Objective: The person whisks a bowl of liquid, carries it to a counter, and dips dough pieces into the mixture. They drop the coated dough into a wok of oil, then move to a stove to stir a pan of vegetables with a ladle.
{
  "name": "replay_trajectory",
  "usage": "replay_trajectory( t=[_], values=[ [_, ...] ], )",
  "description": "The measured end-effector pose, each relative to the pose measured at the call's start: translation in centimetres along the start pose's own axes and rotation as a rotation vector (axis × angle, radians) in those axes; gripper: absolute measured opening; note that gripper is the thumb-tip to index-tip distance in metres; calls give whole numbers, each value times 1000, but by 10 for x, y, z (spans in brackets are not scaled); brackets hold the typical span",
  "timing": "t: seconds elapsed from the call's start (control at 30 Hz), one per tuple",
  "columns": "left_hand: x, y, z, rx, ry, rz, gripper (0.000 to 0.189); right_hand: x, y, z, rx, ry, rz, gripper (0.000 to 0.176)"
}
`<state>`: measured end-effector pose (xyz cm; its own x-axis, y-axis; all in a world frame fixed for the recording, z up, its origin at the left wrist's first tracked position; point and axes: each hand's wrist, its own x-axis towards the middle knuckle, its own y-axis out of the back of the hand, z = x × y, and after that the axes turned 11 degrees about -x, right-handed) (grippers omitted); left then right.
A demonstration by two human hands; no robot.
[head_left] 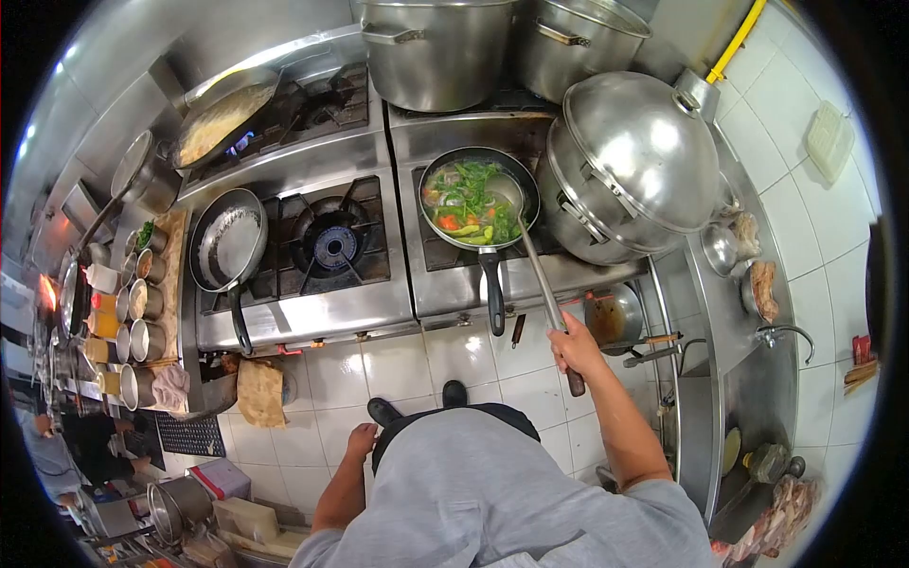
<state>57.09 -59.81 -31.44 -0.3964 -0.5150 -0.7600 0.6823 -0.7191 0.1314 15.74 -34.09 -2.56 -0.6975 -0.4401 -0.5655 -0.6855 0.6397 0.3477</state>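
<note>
My right hand (574,346) is wrapped round the long handle of a ladle (538,275). The ladle's bowl rests in a frying pan (490,248) on the stove, among green leaves, long green peppers and red pieces in liquid (464,204). The pan's black handle points towards me, and no hand is on it. My left hand (362,440) hangs low beside my body, away from the stove, its fingers curled with nothing visible in them.
A second frying pan (230,241) sits left of a bare burner (333,244). Behind it, a wok (222,118) stands over a blue flame. Large pots (438,57) and a domed steamer (639,151) crowd the back and right. Condiment containers (147,301) line the left; people (90,445) stand farther left.
</note>
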Motion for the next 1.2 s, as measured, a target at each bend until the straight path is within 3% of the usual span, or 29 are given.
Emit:
replay_trajectory(
  t=[0.13, 0.33, 0.43, 0.53, 0.63, 0.73, 0.83, 0.93, 1.0, 1.03, 1.13, 1.2],
  values=[
    [-10, -4, 15, -13, 50, 38, 36, -5, -7, -18, 492, -147, -150, 33],
    [-8, -3, 16, -9, 35, 4, 38, 12, -6, -7, 1288, -173, -714, 35],
    [-3, -2, 12, 20, -9, -12, 38, 9, -14, -14, 1479, -152, -890, 32],
    [5, 2, 2, -30, -22, -2, 37, 7, -19, -17, 1580, -142, -940, 36],
    [28, 21, -28, 695, -713, -149, 35, 2, -14, -24, 1564, -107, -933, 37],
    [11, 14, -13, 395, -375, -122, 34, 9, -3, -23, 1482, -26, -901, 39],
    [12, 9, -13, 129, -34, -25, 34, 15, 13, -36, 1224, -54, -705, 37],
    [31, 16, -38, 247, -286, -83, 36, 13, 20, -58, 835, -64, -370, 29],
    [19, 10, -22, 135, -130, -18, 36, 11, 18, -71, 596, -42, -173, 23],
    [13, 7, -15, 77, -51, 16, 37, 13, 18, -70, 479, -36, -105, 25],
    [14, 8, -19, 34, -114, 7, 37, 25, 20, -58, 141, 24, 69, 38],
    [14, 14, -27, 234, -323, -62, 37, 25, 20, -49, -60, 110, 159, 54]
  ],
)
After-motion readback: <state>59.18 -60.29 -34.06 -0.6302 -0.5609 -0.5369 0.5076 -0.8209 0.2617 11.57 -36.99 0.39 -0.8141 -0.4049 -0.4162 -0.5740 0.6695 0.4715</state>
